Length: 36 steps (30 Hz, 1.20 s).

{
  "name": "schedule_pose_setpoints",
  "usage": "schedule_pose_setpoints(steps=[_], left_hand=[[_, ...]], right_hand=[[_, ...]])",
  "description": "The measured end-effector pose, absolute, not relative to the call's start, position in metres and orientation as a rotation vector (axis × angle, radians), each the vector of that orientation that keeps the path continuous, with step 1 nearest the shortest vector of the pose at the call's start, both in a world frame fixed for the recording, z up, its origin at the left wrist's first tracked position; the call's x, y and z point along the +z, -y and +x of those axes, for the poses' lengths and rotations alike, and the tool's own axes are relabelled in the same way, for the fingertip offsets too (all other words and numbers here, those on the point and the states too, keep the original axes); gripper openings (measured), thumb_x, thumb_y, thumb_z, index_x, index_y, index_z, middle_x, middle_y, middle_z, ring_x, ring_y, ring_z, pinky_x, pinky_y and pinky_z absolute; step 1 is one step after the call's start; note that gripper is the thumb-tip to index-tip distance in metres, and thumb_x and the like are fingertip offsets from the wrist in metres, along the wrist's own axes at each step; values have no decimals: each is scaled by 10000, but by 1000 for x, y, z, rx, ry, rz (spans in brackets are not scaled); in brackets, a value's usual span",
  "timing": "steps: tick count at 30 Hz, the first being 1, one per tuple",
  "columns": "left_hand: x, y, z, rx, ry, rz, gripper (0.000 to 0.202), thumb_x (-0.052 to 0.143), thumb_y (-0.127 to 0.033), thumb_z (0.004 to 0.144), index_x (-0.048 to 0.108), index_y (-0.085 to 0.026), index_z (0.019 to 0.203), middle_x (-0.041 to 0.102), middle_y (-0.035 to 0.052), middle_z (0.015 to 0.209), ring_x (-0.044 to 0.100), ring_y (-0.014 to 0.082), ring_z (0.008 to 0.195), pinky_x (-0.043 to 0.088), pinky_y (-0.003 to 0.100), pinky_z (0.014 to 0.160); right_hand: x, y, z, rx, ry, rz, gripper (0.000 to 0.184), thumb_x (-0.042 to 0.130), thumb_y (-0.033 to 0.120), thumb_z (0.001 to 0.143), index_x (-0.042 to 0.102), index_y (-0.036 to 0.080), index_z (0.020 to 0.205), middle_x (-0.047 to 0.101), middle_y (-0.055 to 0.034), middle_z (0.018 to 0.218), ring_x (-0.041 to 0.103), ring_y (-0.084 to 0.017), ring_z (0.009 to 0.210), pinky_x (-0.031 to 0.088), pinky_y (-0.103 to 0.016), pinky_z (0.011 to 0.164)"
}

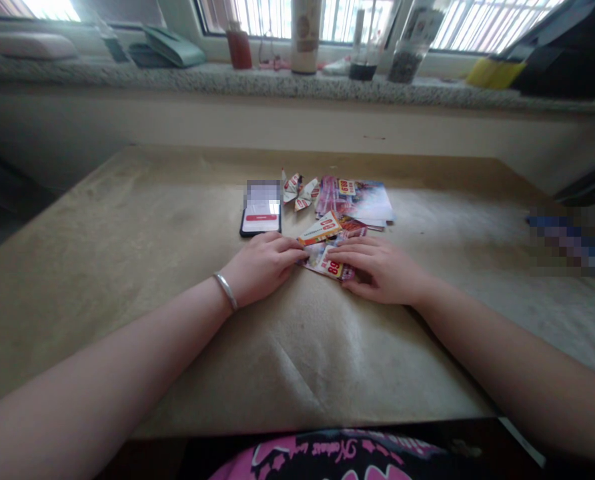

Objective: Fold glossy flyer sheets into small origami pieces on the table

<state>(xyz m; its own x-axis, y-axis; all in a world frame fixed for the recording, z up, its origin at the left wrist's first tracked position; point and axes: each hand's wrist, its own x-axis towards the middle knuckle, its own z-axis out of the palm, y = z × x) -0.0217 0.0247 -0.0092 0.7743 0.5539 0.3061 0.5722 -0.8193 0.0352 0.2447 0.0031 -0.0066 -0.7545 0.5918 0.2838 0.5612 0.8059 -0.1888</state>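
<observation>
A printed paper point(321, 257), partly folded with one orange-and-white flap point(321, 229) raised, lies on the table between my hands. My left hand point(266, 267), with a silver bangle point(225, 291) at the wrist, has its fingers closed at the paper's left corner. Over the right part of the sheet, my right hand point(385, 268) rests with fingers stretched out and thumb apart, by the lower edge. Just behind are two small folded paper pieces point(300, 192) and a stack of colourful printed sheets point(372, 199). A phone point(261, 210) with a lit screen lies beyond my left hand.
The table point(127, 240) has a beige, slightly creased cover. Along the window, a stone sill point(177, 79) holds a red jar point(239, 48), a tall container point(305, 37) and other items. A blurred blue strip point(572, 245) lies at the right edge.
</observation>
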Motion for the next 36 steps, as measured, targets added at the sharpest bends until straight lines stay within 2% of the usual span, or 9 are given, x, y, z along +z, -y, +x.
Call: schedule_pose_setpoints(steps=[3, 6, 10, 13, 18, 22, 28, 32, 36], left_hand=[[-8, -22, -20, -441, 876, -2924, 334, 467, -256, 916, 604, -180, 1211, 634, 72, 1217, 565, 211, 997, 457, 370, 903], [-9, -22, -17, -426, 872, -2927, 434, 526, -327, 904, 525, -170, 1308, 618, 83, 1247, 560, 223, 1019, 460, 371, 901], [-12, -26, -13, -502, 900, -2862, 295, 496, -325, 939, 632, -187, 1161, 681, 68, 1129, 605, 183, 946, 475, 321, 843], [-12, -29, -13, -508, 833, -2824, 254, 467, -294, 953, 694, -197, 1011, 717, 45, 1030, 621, 163, 850, 486, 293, 757], [-12, -30, -13, -570, 827, -2820, 248, 469, -257, 944, 705, -181, 953, 727, 31, 1007, 622, 166, 845, 509, 289, 764], [-13, -30, -14, -585, 842, -2846, 256, 472, -272, 938, 709, -177, 959, 724, 27, 1023, 617, 176, 853, 526, 297, 772], [-13, -28, -17, -566, 776, -2978, 283, 482, -243, 919, 666, -191, 1128, 655, 72, 1185, 600, 184, 978, 526, 331, 863], [-12, -27, -17, -574, 741, -3047, 302, 450, -215, 924, 651, -202, 1148, 655, 90, 1148, 606, 177, 1004, 523, 334, 886], [-10, -25, -17, -545, 830, -3087, 352, 468, -207, 900, 576, -129, 1226, 654, 118, 1134, 612, 192, 1025, 521, 334, 906]], right_hand=[[-6, -3, 244, 150, 2684, -881, 473, 571, 298, 813, 563, 195, 1275, 619, -101, 1266, 564, -248, 1153, 415, -434, 1019], [-5, -3, 244, 199, 2688, -860, 573, 613, 353, 787, 511, 181, 1324, 588, -120, 1302, 534, -265, 1191, 397, -450, 1034], [-6, -5, 245, 226, 2641, -842, 624, 633, 334, 763, 467, 213, 1352, 571, -118, 1317, 519, -268, 1212, 386, -464, 1039], [-5, -6, 246, 226, 2604, -831, 583, 651, 348, 757, 505, 209, 1304, 600, -120, 1273, 530, -271, 1196, 396, -461, 1028], [-5, -6, 245, 218, 2605, -827, 344, 589, 281, 815, 600, 202, 1150, 674, -97, 1141, 612, -229, 1059, 454, -400, 954], [-5, -5, 243, 177, 2621, -833, 158, 523, 246, 869, 659, 211, 942, 718, -61, 1032, 656, -192, 954, 479, -340, 878], [-4, 0, 243, 118, 2518, -1065, 202, 463, 275, 886, 630, 192, 808, 703, -75, 791, 638, -187, 719, 452, -303, 683], [-5, 0, 244, 238, 2392, -1198, 181, 442, 261, 856, 591, 189, 782, 643, -52, 710, 566, -153, 610, 404, -267, 597], [-8, -4, 244, 351, 2209, -1400, 157, 458, 285, 831, 520, 202, 713, 522, 9, 586, 446, -115, 505, 326, -241, 506]])
